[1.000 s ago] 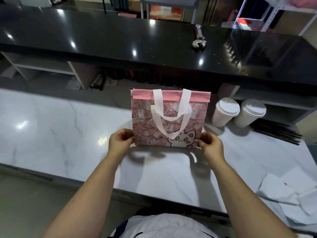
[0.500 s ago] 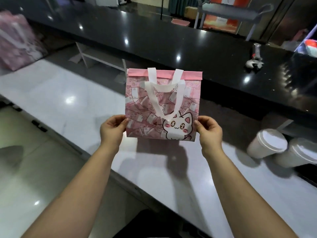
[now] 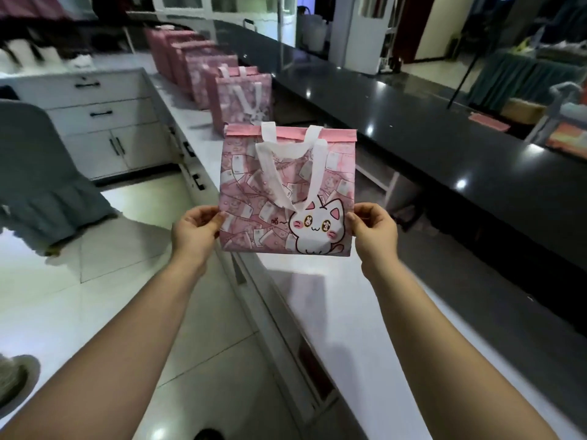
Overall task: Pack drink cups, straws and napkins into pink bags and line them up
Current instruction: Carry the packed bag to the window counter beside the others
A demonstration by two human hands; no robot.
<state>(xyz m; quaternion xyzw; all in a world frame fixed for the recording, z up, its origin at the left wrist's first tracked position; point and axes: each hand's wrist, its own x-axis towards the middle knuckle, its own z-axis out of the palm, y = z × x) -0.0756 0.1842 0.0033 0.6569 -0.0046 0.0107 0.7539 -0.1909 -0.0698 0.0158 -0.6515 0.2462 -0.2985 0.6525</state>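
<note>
A: While both arms stretch forward, where is the bag [image 3: 286,192]?

B: It is upright in the air, over the near edge of the white counter [image 3: 317,296]. The left hand [image 3: 195,231] pinches its lower left edge and the right hand [image 3: 373,233] pinches its lower right edge.

A: What is inside?

B: I cannot tell. The pink top is folded shut, and the white handles hang on the front. Behind it a row of bags [image 3: 243,100] stands on the same counter, their contents hidden.

Dim, glare-spotted, blurred wide-angle edges
</note>
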